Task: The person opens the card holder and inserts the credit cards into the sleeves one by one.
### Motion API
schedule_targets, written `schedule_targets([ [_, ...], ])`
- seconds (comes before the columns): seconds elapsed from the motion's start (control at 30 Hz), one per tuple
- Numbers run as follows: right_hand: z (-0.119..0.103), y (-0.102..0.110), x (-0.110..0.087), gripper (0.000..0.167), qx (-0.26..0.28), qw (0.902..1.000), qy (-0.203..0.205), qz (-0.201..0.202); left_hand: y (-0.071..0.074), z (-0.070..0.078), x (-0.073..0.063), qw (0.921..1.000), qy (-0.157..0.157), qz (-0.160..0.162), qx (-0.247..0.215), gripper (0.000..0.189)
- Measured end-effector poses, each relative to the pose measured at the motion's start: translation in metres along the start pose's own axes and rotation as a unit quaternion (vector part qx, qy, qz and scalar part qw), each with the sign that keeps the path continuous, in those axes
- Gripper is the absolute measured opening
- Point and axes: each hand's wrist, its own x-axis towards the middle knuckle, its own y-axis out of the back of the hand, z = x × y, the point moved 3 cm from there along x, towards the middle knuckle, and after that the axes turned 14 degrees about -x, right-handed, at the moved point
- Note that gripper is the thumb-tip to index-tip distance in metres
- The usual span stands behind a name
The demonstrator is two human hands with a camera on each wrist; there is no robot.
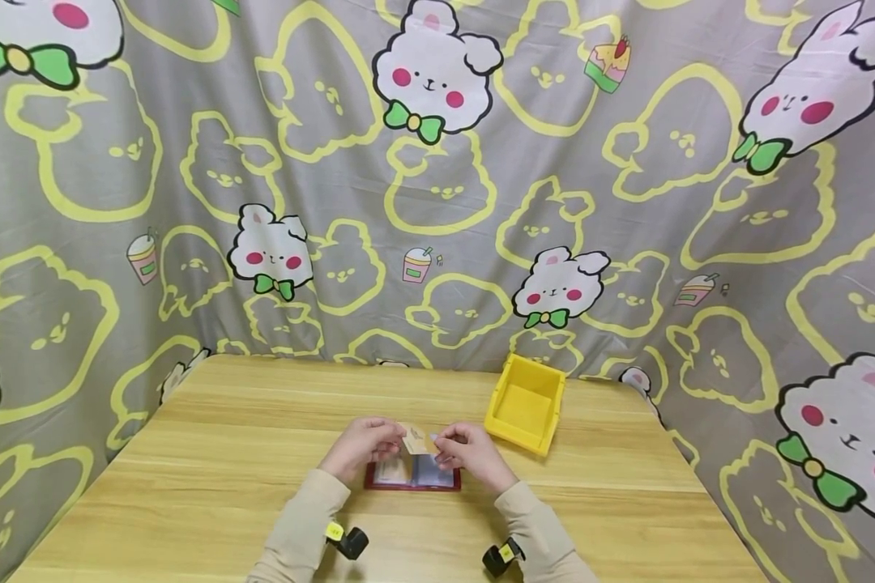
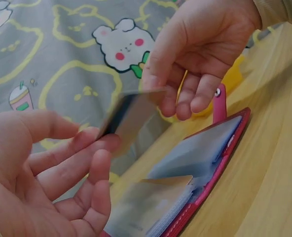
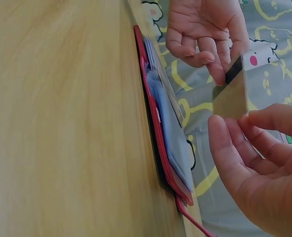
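Note:
A tan card [image 1: 417,440] with a dark stripe on its back is held up between both hands. My left hand [image 1: 367,445] pinches one edge of the card, and my right hand [image 1: 475,455] pinches the opposite edge with thumb and fingertip. In the right wrist view the card [image 3: 233,98] stands tilted, its striped side in sight. Below the hands a red card holder [image 1: 416,488] lies spread open on the table. Its clear sleeves [image 2: 198,143] show in the left wrist view, one with a tan card [image 2: 158,197] in it. A pinkish-red snap strap [image 2: 219,104] sticks out from the holder.
A yellow plastic bin [image 1: 525,405] stands at the back right of the wooden table [image 1: 211,453]. A grey curtain [image 1: 350,186] with cartoon rabbits hangs behind and at both sides. Black wrist cameras are strapped to both sleeves.

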Motion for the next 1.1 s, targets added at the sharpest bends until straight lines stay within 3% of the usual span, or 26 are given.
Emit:
schedule_targets([
  [0.3, 0.008, 0.005, 0.003, 0.028, 0.005, 0.9999, -0.016, 0.006, 0.005, 0.003, 0.001, 0.9967, -0.022, 0.063, 0.046, 0.017],
  [0.5, 0.019, 0.013, 0.005, 0.026, -0.005, 0.9991, -0.038, 0.017, 0.014, 0.006, 0.000, 0.9900, -0.029, 0.109, 0.085, 0.024],
  [0.73, 0.029, 0.017, 0.005, 0.023, -0.026, 0.9974, -0.065, 0.013, 0.009, 0.004, -0.003, 0.9820, -0.037, 0.102, 0.155, 0.028],
  [1.1, 0.032, 0.017, 0.004, 0.025, -0.028, 0.9969, -0.072, 0.008, -0.003, -0.007, -0.001, 0.9750, -0.061, 0.094, 0.192, 0.029],
])
